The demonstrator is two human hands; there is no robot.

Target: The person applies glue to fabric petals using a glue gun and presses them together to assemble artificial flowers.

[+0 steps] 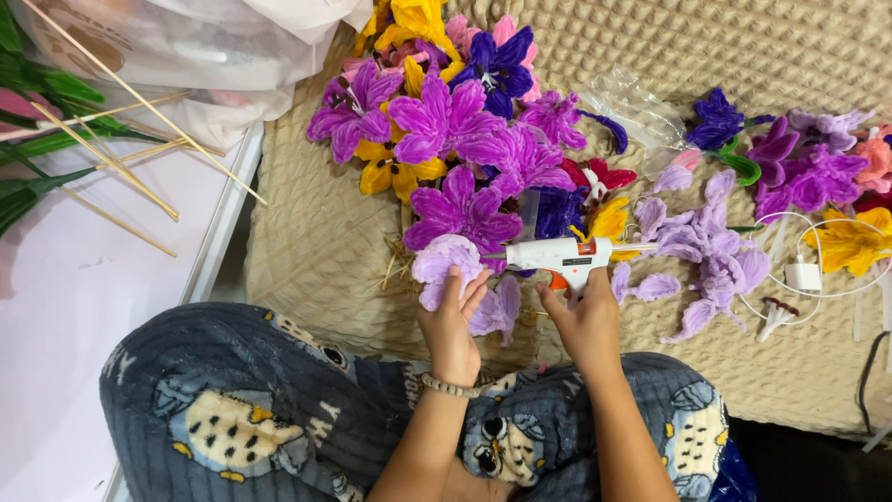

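The pale lilac fuzzy pipe-cleaner flower (pixel 449 265) sits pinched in the left hand (pixel 452 321), just left of the white glue gun (pixel 564 254), which the right hand (pixel 585 316) grips closed; its nozzle seemingly touches the petals, so a light, steady squeeze suits.

Soft, even indoor light fills the view, seemingly from overhead. Shadows are faint, pooling darkest at the lower right corner. The plastic bag (pixel 186 46) catches mild glare and washes out. Colours are saturated (the purples especially). Focus holds at centre; edges look slightly stretched, and the hands show slight blur.
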